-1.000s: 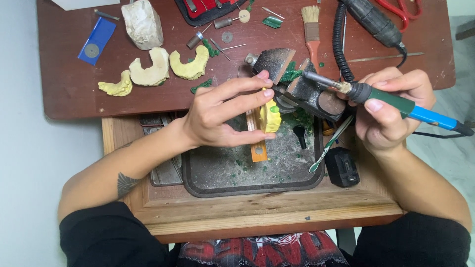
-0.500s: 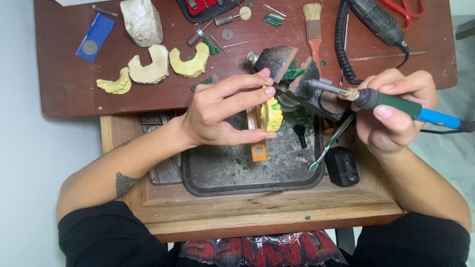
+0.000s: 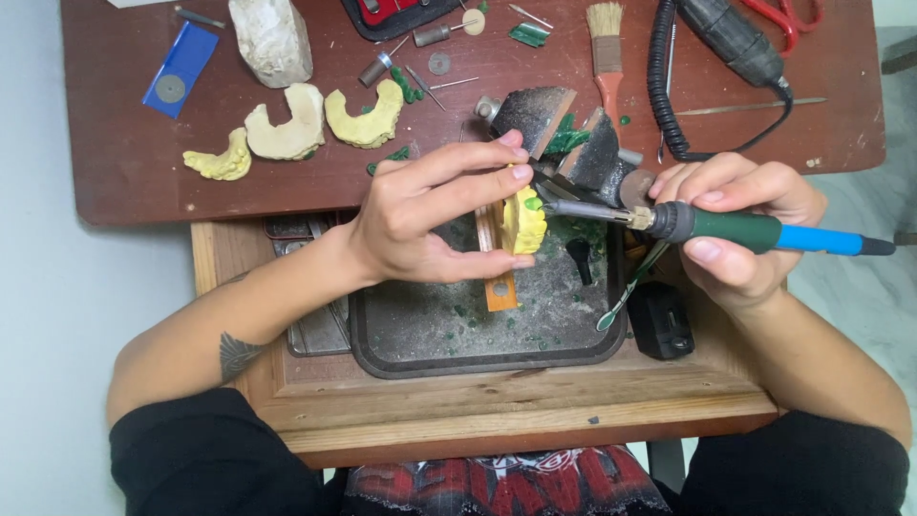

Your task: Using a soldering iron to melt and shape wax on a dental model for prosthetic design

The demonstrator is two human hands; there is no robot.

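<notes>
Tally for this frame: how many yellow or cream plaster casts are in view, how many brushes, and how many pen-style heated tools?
Plaster casts: 4, three on the brown tabletop, pale yellow, cream and yellow, plus a yellow one in the left hand.
Brushes: 1, the brush at the table's far edge.
Heated tools: 1, the green-and-blue tool in the right hand.
Total: 6
</notes>
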